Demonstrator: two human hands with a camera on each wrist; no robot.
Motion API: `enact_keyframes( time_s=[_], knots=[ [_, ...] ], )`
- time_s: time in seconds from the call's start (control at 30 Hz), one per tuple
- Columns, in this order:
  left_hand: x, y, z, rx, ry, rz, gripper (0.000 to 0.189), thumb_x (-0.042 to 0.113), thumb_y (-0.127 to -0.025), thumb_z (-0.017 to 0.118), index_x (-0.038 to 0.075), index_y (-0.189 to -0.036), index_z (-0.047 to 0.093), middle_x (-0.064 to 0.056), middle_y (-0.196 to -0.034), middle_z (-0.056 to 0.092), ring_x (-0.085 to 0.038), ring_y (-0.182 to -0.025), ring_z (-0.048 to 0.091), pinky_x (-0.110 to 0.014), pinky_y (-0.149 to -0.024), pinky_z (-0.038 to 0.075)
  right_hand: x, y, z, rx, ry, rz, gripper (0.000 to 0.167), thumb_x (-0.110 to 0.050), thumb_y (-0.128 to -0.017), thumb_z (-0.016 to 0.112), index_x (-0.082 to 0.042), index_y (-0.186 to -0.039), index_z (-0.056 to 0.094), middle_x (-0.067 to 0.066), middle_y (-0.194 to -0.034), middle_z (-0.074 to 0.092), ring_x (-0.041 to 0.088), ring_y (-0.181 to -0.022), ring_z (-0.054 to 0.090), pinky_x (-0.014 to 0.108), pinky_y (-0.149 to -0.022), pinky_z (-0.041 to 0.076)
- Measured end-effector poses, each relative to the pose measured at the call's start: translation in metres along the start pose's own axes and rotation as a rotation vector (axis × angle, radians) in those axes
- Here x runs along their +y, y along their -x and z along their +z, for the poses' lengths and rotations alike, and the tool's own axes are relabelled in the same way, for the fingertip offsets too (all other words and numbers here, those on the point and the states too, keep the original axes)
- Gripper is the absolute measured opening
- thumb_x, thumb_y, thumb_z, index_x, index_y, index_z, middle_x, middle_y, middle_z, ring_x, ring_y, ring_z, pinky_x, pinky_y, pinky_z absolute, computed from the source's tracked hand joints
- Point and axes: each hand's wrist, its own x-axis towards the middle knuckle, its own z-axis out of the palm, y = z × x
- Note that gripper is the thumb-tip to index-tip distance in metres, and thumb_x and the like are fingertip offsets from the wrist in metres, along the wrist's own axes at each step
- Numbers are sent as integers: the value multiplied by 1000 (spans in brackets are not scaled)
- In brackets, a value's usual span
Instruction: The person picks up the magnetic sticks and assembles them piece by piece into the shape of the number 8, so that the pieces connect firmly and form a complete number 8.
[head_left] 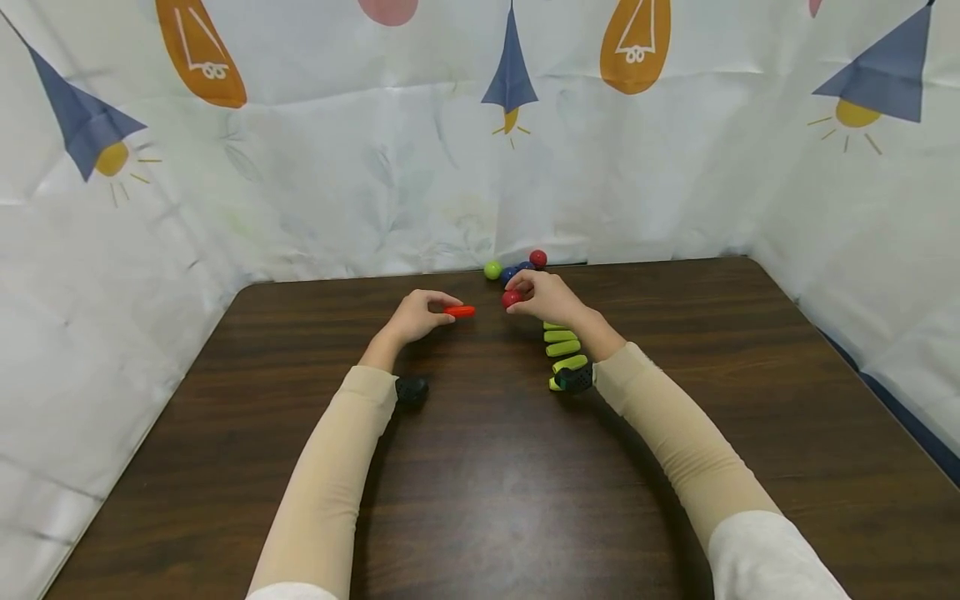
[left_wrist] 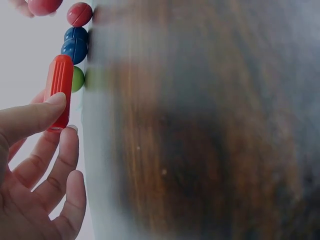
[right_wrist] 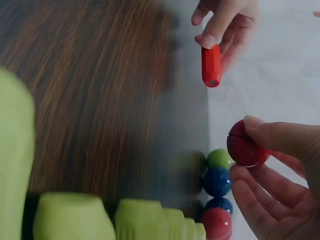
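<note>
Between thumb and fingers, my left hand point(head_left: 417, 317) pinches a short red ribbed rod point(left_wrist: 60, 85). In the right wrist view a small dark spot shows at the free end of that red rod point(right_wrist: 212, 67). My right hand point(head_left: 549, 298) pinches a red ball point(right_wrist: 245, 145) with a seam round it. The two held pieces are apart, facing each other above the far part of the table. Just behind the right hand lie a green ball point(head_left: 492, 270), blue balls point(left_wrist: 75, 50) and another red ball point(head_left: 537, 258).
Several yellow-green ribbed rods point(head_left: 562, 348) lie in a column under the right forearm, partly hidden by the wrist camera point(head_left: 575, 379). The dark wooden table point(head_left: 480, 483) ends at a white printed curtain point(head_left: 322, 183) behind the balls.
</note>
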Motion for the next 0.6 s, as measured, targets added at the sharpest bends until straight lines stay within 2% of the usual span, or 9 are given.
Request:
enact_keyframes(
  time_s=[0.3, 0.6],
  knots=[
    [-2, 3, -5, 6, 7, -8, 32, 6, -99, 68, 3, -131, 70, -19, -132, 62, -31, -102, 57, -39, -84, 47, -8, -14, 15, -44, 7, 8, 35, -14, -93, 77, -2, -123, 64, 19, -126, 66, 32, -117, 60, 45, -96, 50],
    [0, 6, -6, 7, -1, 2, 32, 6, -100, 67, 3, -131, 69, -20, -135, 61, -31, -104, 57, -39, -84, 47, -14, -23, 26, -59, 1, 33, 35, -14, -93, 78, -3, -124, 64, 19, -129, 65, 33, -120, 60, 46, -99, 49]
  ],
)
